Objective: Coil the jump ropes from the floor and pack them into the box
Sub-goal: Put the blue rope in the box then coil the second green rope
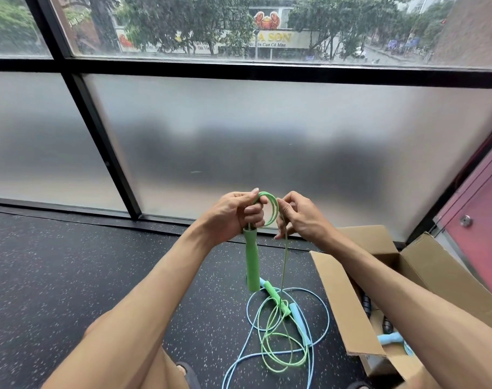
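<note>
The green jump rope [252, 262] is held up before the frosted window [239, 141]; its coiled loops and the top of one handle are gripped in the curled fingers of the left hand [233, 213], with the handle hanging straight down below it; the cord is pinched just beside by the right hand [301, 217]; from there it drops to the floor [99, 262], where the rest lies tangled with a blue jump rope [327, 313]; the open box [340, 299] stands near the tangle, on the right.

Ropes [278, 332] on floor [99, 262]; box [340, 304] right.
</note>
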Motion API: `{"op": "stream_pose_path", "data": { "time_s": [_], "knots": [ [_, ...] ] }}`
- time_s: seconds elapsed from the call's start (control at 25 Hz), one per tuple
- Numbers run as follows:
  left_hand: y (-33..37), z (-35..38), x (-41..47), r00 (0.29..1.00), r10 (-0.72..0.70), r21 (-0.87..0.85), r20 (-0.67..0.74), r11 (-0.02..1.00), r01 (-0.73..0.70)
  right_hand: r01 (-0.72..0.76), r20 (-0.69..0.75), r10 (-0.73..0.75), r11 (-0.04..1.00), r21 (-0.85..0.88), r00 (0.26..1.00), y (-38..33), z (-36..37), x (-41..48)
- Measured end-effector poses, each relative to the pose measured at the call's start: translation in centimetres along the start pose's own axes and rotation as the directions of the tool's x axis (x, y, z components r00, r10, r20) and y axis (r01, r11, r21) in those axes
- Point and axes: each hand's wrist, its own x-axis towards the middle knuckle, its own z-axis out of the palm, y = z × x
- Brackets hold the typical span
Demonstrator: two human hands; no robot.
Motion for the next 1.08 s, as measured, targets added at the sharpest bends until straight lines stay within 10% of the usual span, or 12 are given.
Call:
{"op": "stream_pose_path", "data": {
  "time_s": [0.44, 0.76, 1.08],
  "knots": [
    [1.9, -2.0, 0.3, 0.824, 0.343, -0.111, -0.451, 0.894, -0.433, -0.279, 0.291, 0.339, 0.932, -0.230, 0.894, 2.4, -0.4, -1.7],
    [1.3, -2.9, 0.8, 0.574, 0.538, 0.323, -0.617, 0.839, -0.439, 0.026, 0.297, 0.098, 0.921, -0.388, 0.950, 1.9, 1.0, -1.4],
    [0.0, -2.7, 0.8, 0.792, 0.463, 0.630, -0.398, 0.766, -0.131, 0.280, 0.178, -0.233, 0.907, -0.314, 0.956, -1.7, 0.5, -1.0]
  ]
}}
